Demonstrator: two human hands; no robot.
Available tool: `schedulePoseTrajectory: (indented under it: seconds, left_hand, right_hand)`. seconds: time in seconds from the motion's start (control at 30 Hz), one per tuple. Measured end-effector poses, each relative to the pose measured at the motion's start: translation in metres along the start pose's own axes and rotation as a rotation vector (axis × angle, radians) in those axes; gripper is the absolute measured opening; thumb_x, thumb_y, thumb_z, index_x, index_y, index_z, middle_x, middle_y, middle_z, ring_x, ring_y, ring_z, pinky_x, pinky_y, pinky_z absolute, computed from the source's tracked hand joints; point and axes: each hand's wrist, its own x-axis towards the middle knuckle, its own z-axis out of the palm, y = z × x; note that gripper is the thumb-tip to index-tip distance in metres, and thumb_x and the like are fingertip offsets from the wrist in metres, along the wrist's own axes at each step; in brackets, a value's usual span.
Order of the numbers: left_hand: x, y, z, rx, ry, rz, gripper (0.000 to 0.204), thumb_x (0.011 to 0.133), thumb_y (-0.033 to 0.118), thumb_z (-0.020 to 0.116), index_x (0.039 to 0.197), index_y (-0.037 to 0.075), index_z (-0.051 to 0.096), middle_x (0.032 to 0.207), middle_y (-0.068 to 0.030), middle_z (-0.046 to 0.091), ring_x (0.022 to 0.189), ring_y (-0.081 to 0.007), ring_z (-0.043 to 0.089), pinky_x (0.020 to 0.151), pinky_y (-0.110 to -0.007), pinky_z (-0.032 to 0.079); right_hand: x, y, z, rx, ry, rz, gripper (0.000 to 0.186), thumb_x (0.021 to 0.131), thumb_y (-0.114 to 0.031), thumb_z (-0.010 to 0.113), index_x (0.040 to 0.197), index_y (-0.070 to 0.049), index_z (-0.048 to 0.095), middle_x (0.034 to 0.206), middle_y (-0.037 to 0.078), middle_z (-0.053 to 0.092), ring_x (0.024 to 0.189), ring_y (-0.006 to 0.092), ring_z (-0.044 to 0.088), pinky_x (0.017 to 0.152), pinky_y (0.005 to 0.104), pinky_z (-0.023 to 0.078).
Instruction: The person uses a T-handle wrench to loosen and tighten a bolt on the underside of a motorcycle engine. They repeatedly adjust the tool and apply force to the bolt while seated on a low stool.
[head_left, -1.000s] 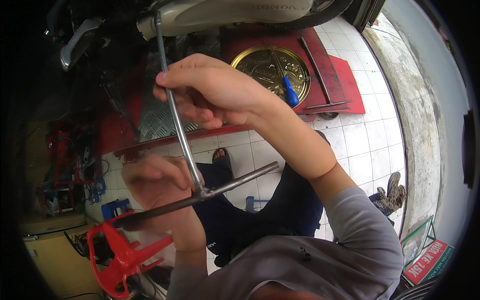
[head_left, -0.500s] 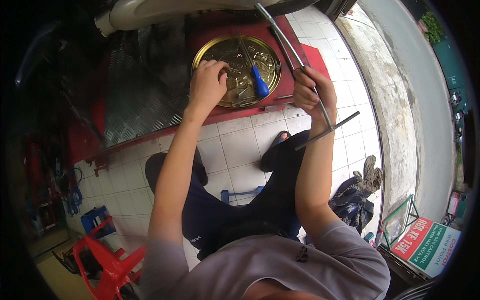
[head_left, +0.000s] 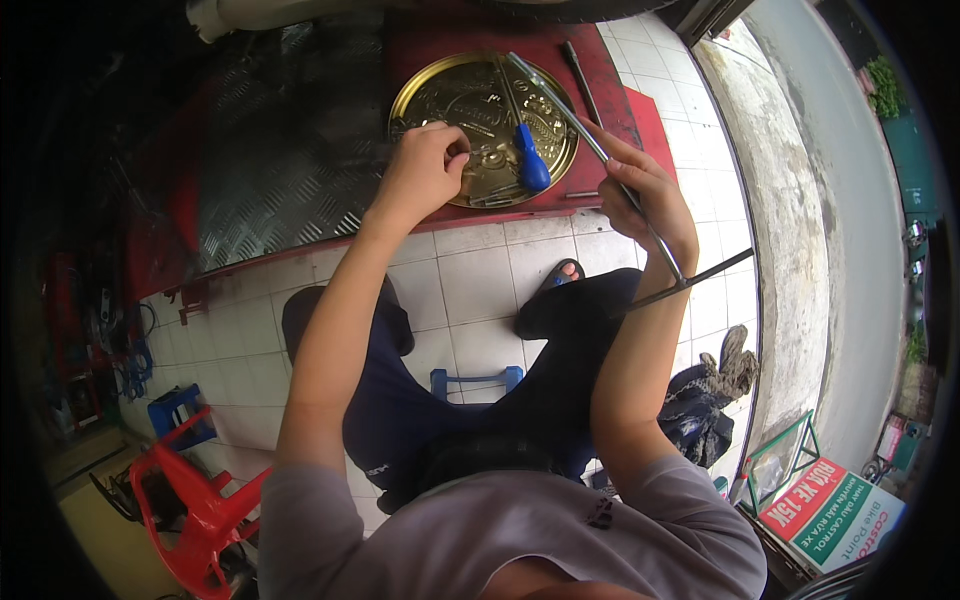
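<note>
T-wrench point(head_left: 572, 120) w/ R hand point(head_left: 645, 195)

R hand: clamped on shaft, crossbar by forearm. L hand point(head_left: 425, 170): over L side of rnd gold tray point(head_left: 440, 100), fingers curled; couldn't tell if anything was held. Tray sat on red bench point(head_left: 650, 125); blue-hdl screwdriver point(head_left: 532, 165) lay in it. 2nd T-wrench point(head_left: 582, 85) lay R of tray.

From motorbike point(head_left: 260, 12) to round gold tray point(head_left: 430, 85)

Brought the T-handle wrench point(head_left: 570, 120) across in the right hand point(head_left: 645, 190), over the tray's right edge. Moved the left hand point(head_left: 425, 168) from beside the crossbar point(head_left: 718, 267) to the tray's left edge.
</note>
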Motion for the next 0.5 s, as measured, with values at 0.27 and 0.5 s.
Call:
schedulePoseTrajectory:
  seconds: [0.27, 0.5]
  left_hand:
    - [-0.008, -0.039, -0.062, -1.418, 0.265, -0.220, 0.010, 0.095, 0.010, 0.056, 0.103, 0.006, 0.061, 0.099, -0.0064, 0.065, 0.095, -0.0148, 0.062, 0.076, -0.028, 0.051]
    - [-0.018, -0.031, -0.074, -1.511, 0.277, -0.206, 0.012, 0.095, 0.011, 0.057, 0.104, 0.005, 0.062, 0.098, -0.0054, 0.066, 0.089, -0.0136, 0.063, 0.076, -0.028, 0.052]
  right_hand:
    - [0.015, 0.012, 0.058, -0.005, -0.338, 0.098, 0.053, 0.095, -0.010, 0.040, 0.146, 0.001, 0.029, 0.047, -0.007, 0.032, 0.036, 0.0027, 0.028, 0.036, 0.0189, 0.025]
    - [0.031, 0.020, 0.082, 0.085, -0.271, 0.112, 0.053, 0.095, -0.008, 0.039, 0.146, 0.001, 0.030, 0.047, -0.007, 0.032, 0.035, 0.0027, 0.027, 0.034, 0.0191, 0.023]
